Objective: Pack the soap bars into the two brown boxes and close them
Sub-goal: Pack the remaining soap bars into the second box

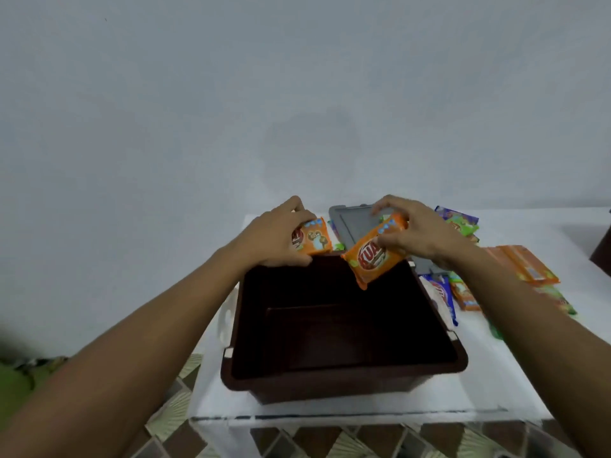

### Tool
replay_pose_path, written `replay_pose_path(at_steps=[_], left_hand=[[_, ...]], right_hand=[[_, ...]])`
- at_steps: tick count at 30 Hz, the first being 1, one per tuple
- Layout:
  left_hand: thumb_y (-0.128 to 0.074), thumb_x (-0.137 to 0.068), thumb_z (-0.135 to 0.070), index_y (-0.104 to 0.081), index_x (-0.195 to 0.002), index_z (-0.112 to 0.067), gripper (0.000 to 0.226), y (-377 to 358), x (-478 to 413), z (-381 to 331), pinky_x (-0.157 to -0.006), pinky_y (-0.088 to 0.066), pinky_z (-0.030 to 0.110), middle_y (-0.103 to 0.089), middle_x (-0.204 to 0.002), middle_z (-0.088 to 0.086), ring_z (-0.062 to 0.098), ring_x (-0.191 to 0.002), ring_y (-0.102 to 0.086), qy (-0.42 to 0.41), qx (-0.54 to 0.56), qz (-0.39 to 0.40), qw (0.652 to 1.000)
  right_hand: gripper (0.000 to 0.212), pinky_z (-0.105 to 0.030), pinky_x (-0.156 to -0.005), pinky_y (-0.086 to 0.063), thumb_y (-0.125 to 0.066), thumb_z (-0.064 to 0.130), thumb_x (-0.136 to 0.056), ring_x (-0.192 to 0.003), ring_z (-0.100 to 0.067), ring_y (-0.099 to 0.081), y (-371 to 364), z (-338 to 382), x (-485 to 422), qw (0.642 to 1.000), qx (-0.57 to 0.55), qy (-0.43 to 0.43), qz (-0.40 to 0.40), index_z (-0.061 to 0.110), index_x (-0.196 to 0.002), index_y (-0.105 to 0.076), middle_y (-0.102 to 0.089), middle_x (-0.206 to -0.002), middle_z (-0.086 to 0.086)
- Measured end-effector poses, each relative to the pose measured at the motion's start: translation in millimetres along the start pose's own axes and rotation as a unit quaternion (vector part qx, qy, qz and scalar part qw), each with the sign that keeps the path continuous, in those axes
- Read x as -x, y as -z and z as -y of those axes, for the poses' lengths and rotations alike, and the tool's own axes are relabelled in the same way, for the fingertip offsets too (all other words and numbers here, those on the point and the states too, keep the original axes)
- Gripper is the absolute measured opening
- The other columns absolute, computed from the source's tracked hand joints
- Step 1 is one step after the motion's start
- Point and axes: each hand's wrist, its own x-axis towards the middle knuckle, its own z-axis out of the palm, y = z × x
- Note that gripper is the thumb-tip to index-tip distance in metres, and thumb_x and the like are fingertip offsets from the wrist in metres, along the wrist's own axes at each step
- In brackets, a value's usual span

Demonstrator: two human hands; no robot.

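Observation:
A dark brown box (344, 378) stands open on the white table, and its inside looks bare. My left hand (274, 236) grips an orange soap bar (315, 239) just above the box's far left rim. My right hand (413, 233) pinches another orange soap bar (373, 256), tilted over the far right corner of the box. Several more wrapped soap bars lie to the right: orange ones (525, 264), blue ones (441, 294) and green and purple ones (461, 219). The edge of a second dark box (603, 249) shows at the far right.
A grey lid (355, 223) lies flat behind the brown box, partly under my right hand. A white handle-like part (227, 317) sits by the box's left side. The table (363, 413) ends just in front of the box, above a patterned tile floor (178, 411).

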Motion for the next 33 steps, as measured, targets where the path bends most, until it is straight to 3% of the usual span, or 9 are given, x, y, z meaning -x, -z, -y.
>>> replay_pose_path(at_steps=[6, 10, 14, 16, 18, 23, 28, 30, 33], left_hand=[[-0.073, -0.069, -0.053, -0.039, -0.138, -0.027, 0.081, -21.4, 40.9, -26.7, -0.074, -0.049, 0.030, -0.042, -0.123, -0.007, 0.012, -0.097, -0.054, -0.061, -0.067, 0.001, 0.996], [-0.074, -0.068, -0.050, -0.040, -0.132, -0.024, 0.077, -34.9, 46.5, -33.2, -0.078, -0.052, 0.039, -0.047, -0.121, -0.002, 0.021, -0.099, -0.056, -0.061, -0.122, 0.071, 0.988], [-0.077, -0.074, -0.040, -0.039, -0.140, -0.022, 0.079, -50.8, 45.4, -34.7, -0.088, -0.047, 0.042, -0.046, -0.132, 0.005, 0.031, -0.114, -0.053, 0.003, -0.170, 0.193, 0.966], [-0.078, -0.076, -0.037, -0.038, -0.143, -0.021, 0.080, -54.2, 43.3, -34.8, -0.089, -0.047, 0.043, -0.046, -0.137, 0.005, 0.031, -0.118, -0.053, 0.002, -0.194, 0.206, 0.959], [-0.077, -0.077, -0.039, -0.042, -0.141, -0.021, 0.074, -58.5, 41.5, -35.1, -0.086, -0.048, 0.042, -0.050, -0.135, 0.005, 0.030, -0.117, -0.055, -0.006, -0.209, 0.198, 0.958], [-0.066, -0.087, -0.038, -0.057, -0.125, -0.019, 0.044, -64.8, 41.4, -30.1, -0.072, -0.042, 0.037, -0.060, -0.118, 0.007, 0.028, -0.103, -0.062, -0.033, -0.259, 0.198, 0.945], [-0.063, -0.091, -0.030, -0.051, -0.133, -0.018, 0.045, -70.1, 39.8, -24.4, -0.080, -0.053, 0.039, -0.057, -0.125, 0.009, 0.028, -0.105, -0.062, -0.066, -0.265, 0.207, 0.939], [-0.066, -0.089, -0.031, -0.049, -0.135, -0.018, 0.051, -70.5, 39.8, -22.3, -0.082, -0.053, 0.041, -0.056, -0.127, 0.009, 0.028, -0.107, -0.061, -0.068, -0.255, 0.217, 0.940], [-0.067, -0.087, -0.033, -0.049, -0.135, -0.017, 0.053, -68.2, 42.0, -19.4, -0.083, -0.053, 0.041, -0.056, -0.127, 0.009, 0.029, -0.108, -0.060, -0.058, -0.242, 0.224, 0.942]], right_hand=[[0.010, -0.007, -0.057, -0.041, -0.077, 0.018, -0.076, -0.074, -0.001, -0.058, -28.8, -2.8, 29.6, 0.987, 0.154, 0.017, 0.047, 0.020, -0.081, -0.068, -0.062, -0.079, 0.011], [0.016, -0.028, -0.061, -0.045, -0.072, 0.016, -0.076, -0.083, -0.019, -0.060, -53.8, -13.5, 23.9, 0.957, 0.280, 0.015, 0.073, 0.019, -0.074, -0.057, -0.061, -0.080, 0.003], [0.015, -0.032, -0.067, -0.042, -0.062, 0.021, -0.084, -0.090, -0.025, -0.058, -63.8, -7.7, 19.5, 0.910, 0.404, 0.025, 0.093, 0.020, -0.079, -0.048, -0.055, -0.090, -0.003], [0.006, -0.033, -0.068, -0.039, -0.058, 0.024, -0.089, -0.094, -0.027, -0.060, -64.0, -5.5, 18.0, 0.865, 0.490, 0.067, 0.079, 0.020, -0.092, -0.055, -0.057, -0.096, -0.005], [0.013, -0.034, -0.068, -0.039, -0.054, 0.025, -0.092, -0.095, -0.027, -0.062, -64.3, -8.8, 17.7, 0.832, 0.539, 0.099, 0.086, 0.020, -0.103, -0.060, -0.061, -0.101, -0.006], [0.017, -0.031, -0.067, -0.044, -0.058, 0.031, -0.091, -0.090, -0.022, -0.063, -64.4, -17.8, 17.3, 0.828, 0.517, 0.127, 0.176, 0.027, -0.107, -0.062, -0.065, -0.105, -0.002], [0.067, -0.030, -0.070, -0.042, -0.072, 0.061, -0.071, -0.098, -0.020, -0.061, -76.5, -24.0, 14.2, 0.801, 0.526, 0.121, 0.259, 0.026, -0.125, -0.055, -0.061, -0.114, -0.001], [0.071, -0.033, -0.074, -0.044, -0.072, 0.058, -0.074, -0.103, -0.024, -0.061, -84.4, -29.4, 15.4, 0.800, 0.531, 0.119, 0.252, 0.023, -0.132, -0.050, -0.060, -0.118, -0.004], [0.055, -0.038, -0.081, -0.050, -0.066, 0.041, -0.087, -0.104, -0.026, -0.060, -87.8, -32.0, 20.1, 0.821, 0.515, 0.108, 0.219, 0.021, -0.135, -0.048, -0.060, -0.122, -0.007]])
